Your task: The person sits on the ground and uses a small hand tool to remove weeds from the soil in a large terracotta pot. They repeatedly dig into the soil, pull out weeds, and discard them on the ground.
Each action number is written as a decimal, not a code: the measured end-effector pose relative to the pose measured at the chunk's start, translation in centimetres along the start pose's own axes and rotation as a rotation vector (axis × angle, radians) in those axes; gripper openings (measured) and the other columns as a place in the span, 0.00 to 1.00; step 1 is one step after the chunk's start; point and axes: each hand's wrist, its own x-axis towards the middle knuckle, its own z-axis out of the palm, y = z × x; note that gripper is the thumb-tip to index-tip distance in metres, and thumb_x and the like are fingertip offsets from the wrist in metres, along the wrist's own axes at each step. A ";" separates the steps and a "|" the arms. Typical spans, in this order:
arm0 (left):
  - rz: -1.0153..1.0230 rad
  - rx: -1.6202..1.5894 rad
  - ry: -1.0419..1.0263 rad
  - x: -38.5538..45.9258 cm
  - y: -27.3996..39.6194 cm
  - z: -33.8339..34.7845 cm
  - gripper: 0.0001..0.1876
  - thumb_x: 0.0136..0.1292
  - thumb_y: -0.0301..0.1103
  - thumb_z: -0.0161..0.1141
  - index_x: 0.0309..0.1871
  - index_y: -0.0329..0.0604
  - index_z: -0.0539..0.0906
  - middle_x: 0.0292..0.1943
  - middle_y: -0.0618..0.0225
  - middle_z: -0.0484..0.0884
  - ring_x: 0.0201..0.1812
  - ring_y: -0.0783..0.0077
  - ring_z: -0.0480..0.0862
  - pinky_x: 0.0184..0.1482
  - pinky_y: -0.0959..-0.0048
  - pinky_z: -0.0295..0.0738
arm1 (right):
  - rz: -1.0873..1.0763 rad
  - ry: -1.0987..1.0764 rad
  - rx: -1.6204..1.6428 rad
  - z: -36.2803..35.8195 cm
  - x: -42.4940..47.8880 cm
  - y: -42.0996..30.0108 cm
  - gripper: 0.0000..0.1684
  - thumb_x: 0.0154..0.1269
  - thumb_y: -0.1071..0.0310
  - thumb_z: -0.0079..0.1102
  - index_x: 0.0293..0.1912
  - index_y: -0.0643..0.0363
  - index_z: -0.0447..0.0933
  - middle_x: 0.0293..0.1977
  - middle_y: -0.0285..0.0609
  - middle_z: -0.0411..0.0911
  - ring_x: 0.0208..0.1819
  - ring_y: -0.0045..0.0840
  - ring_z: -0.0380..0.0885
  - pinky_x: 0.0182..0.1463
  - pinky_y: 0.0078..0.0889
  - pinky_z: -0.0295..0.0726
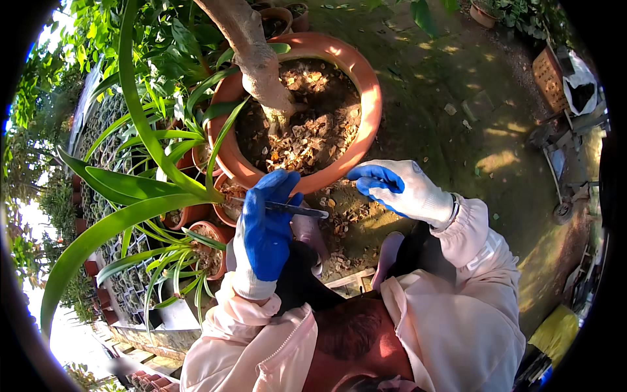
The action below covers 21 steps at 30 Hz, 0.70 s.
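Note:
My left hand [267,235], in a white knit glove with a blue coated palm, is turned palm up. Between its thumb and palm lies a narrow, dark, flat tool [306,210], perhaps a knife, its pale tip pointing right. Just left of those fingers is the base of a plant with long strap leaves [171,188]; whether the fingers touch it is hidden. My right hand [404,188], gloved the same way, hovers near the lower right rim of a large terracotta pot [365,112]. Its fingers are curled inward, with nothing visible in them.
A thick tree trunk [262,73] rises from the large pot, among soil and dry leaf litter [313,137]. Smaller potted plants [210,250] crowd the left side. Mossy ground [441,98] extends to the right. A perforated brown crate [549,81] and a yellow bag [553,333] stand at the right.

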 end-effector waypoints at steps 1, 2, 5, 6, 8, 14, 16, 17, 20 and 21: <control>0.004 0.043 0.015 -0.4 -0.2 0.6 0.27 0.75 0.50 0.40 0.65 0.36 0.68 0.62 0.57 0.73 0.66 0.62 0.70 0.67 0.61 0.60 | 0.014 -0.006 0.091 1.2 -0.2 -0.9 0.24 0.65 0.73 0.60 0.59 0.65 0.69 0.47 0.43 0.80 0.47 0.24 0.80 0.55 0.26 0.77; 0.012 0.034 -0.014 -0.6 -0.6 0.8 0.28 0.75 0.51 0.38 0.65 0.37 0.68 0.62 0.57 0.73 0.66 0.64 0.69 0.68 0.63 0.58 | 0.029 -0.015 0.183 2.7 0.0 -2.2 0.24 0.66 0.74 0.59 0.60 0.67 0.67 0.48 0.43 0.79 0.49 0.22 0.78 0.56 0.26 0.76; -0.020 0.123 -0.155 -0.7 -0.9 2.3 0.27 0.76 0.49 0.39 0.66 0.36 0.66 0.62 0.56 0.72 0.63 0.62 0.72 0.65 0.63 0.64 | -0.056 -0.070 0.510 6.6 0.1 -2.1 0.30 0.66 0.76 0.58 0.64 0.69 0.61 0.54 0.43 0.74 0.57 0.20 0.71 0.63 0.26 0.70; -0.024 0.271 -0.154 -1.0 -0.4 2.7 0.28 0.76 0.50 0.36 0.66 0.36 0.66 0.62 0.56 0.72 0.60 0.63 0.74 0.63 0.67 0.67 | -0.015 -0.028 0.599 7.1 -0.4 -3.1 0.29 0.65 0.76 0.59 0.64 0.68 0.63 0.52 0.43 0.74 0.55 0.20 0.73 0.60 0.25 0.72; -0.059 0.133 -0.140 -1.2 -0.5 2.4 0.29 0.75 0.53 0.39 0.67 0.37 0.65 0.61 0.56 0.72 0.55 0.63 0.77 0.56 0.69 0.72 | 0.062 0.018 0.694 7.7 -0.5 -4.2 0.26 0.65 0.73 0.60 0.61 0.66 0.66 0.49 0.43 0.76 0.47 0.20 0.75 0.50 0.24 0.76; -0.073 -0.166 -0.062 -1.6 -0.4 1.6 0.29 0.72 0.54 0.46 0.68 0.43 0.65 0.61 0.56 0.72 0.44 0.65 0.78 0.37 0.68 0.77 | 0.138 -0.062 0.875 7.9 0.8 -4.1 0.16 0.70 0.68 0.53 0.55 0.63 0.74 0.43 0.43 0.80 0.38 0.22 0.80 0.39 0.24 0.80; -0.077 -0.318 -0.057 -1.8 -0.2 1.5 0.29 0.72 0.53 0.47 0.68 0.45 0.65 0.62 0.56 0.72 0.44 0.66 0.78 0.37 0.67 0.76 | 0.171 -0.116 0.929 7.9 1.2 -3.8 0.16 0.70 0.67 0.54 0.54 0.63 0.74 0.42 0.45 0.80 0.36 0.23 0.80 0.39 0.25 0.81; -0.077 -0.235 0.019 -2.1 0.6 1.9 0.30 0.74 0.54 0.39 0.66 0.39 0.67 0.60 0.57 0.75 0.47 0.72 0.79 0.50 0.73 0.75 | 0.186 -0.142 0.958 7.9 1.5 -3.7 0.16 0.70 0.67 0.54 0.54 0.63 0.74 0.42 0.45 0.80 0.36 0.24 0.81 0.39 0.25 0.82; -0.079 -0.330 -0.013 -2.5 0.8 0.6 0.26 0.74 0.52 0.43 0.68 0.48 0.66 0.63 0.58 0.71 0.47 0.65 0.78 0.39 0.66 0.77 | 0.191 -0.233 0.907 8.0 2.1 -4.3 0.19 0.69 0.69 0.55 0.56 0.68 0.72 0.42 0.50 0.79 0.38 0.29 0.82 0.42 0.30 0.84; -0.090 -0.372 -0.014 -2.6 1.0 0.2 0.26 0.74 0.53 0.43 0.68 0.48 0.66 0.63 0.57 0.71 0.50 0.64 0.77 0.42 0.66 0.77 | 0.199 -0.273 0.879 8.0 2.3 -4.9 0.21 0.68 0.70 0.56 0.57 0.69 0.71 0.43 0.51 0.79 0.40 0.31 0.82 0.44 0.31 0.84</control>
